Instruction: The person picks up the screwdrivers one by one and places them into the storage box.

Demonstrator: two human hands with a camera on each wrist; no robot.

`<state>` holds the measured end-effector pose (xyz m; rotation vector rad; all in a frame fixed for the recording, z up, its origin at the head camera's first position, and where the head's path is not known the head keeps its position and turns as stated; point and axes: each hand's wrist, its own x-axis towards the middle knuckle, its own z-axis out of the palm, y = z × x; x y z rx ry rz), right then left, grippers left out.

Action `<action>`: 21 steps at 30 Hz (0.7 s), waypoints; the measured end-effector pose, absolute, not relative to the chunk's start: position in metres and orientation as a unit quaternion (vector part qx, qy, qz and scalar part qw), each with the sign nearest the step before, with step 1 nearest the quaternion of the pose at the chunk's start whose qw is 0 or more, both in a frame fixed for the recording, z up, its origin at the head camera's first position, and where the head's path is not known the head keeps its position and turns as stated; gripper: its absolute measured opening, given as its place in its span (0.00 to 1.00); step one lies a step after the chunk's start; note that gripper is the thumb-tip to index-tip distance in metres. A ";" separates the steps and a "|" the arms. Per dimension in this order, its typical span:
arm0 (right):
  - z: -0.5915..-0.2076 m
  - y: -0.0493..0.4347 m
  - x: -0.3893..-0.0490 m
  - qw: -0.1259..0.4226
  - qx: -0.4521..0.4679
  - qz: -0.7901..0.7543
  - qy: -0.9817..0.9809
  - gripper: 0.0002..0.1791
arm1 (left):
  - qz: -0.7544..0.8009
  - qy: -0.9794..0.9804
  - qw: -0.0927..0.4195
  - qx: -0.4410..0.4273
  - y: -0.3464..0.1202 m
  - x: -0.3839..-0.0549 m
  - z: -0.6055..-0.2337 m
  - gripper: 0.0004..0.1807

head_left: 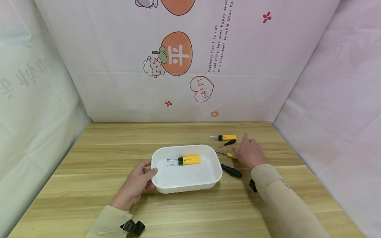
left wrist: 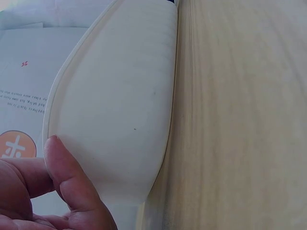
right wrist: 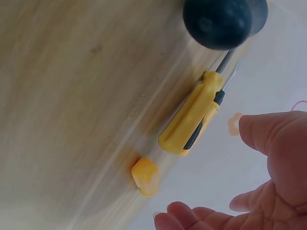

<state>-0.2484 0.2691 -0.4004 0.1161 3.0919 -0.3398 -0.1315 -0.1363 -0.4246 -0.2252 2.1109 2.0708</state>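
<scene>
A white plastic tray (head_left: 187, 188) stands on the table, two yellow-handled screwdrivers (head_left: 190, 160) lying side by side in it. My left hand (head_left: 138, 181) grips the tray's left end, thumb at the rim; its other fingers are partly hidden. At the tray's right, my right hand (head_left: 250, 152) reaches over a yellow screwdriver (head_left: 230, 155) and covers part of its handle. In the right wrist view, thumb and fingers are spread with nothing between them, near the yellow screwdriver (right wrist: 189, 117).
Right of the tray lies a thick black-handled screwdriver (head_left: 232, 171). Farther back are a small black screwdriver (head_left: 230, 142) and a pair of yellow-and-black screwdrivers (head_left: 227, 137). Printed white cloth (head_left: 238, 99) hangs behind the wooden table (head_left: 89, 165) and at both sides.
</scene>
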 end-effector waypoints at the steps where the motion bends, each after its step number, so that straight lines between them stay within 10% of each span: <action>1: -0.400 0.270 -0.249 0.018 0.040 -0.109 0.993 0.50 | 0.696 0.709 0.088 -0.076 -0.136 -0.132 -0.425 0.30; 21: -0.407 0.281 -0.257 0.069 0.088 -0.121 0.986 0.48 | 0.697 0.707 0.089 -0.076 -0.136 -0.132 -0.424 0.31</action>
